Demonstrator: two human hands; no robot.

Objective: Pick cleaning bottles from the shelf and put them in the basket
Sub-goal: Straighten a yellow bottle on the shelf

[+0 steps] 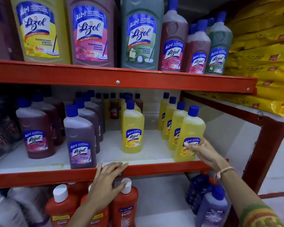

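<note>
Four yellow bottles in a row at right of middle shelf (147, 163); frontmost yellow bottle (189, 135) at shelf edge, right hand (202, 151) wrapped around its lower label. Fifth yellow bottle (132, 128) standing apart mid-shelf. Left hand (107, 179) flat, fingers spread, on red shelf rail, gripping nothing. Purple bottle (80, 138) further left. Orange bottles (125, 205) below.

Right-hand fingers (189, 145) cover part of the yellow bottle (189, 128) label; small print unreadable.
</note>
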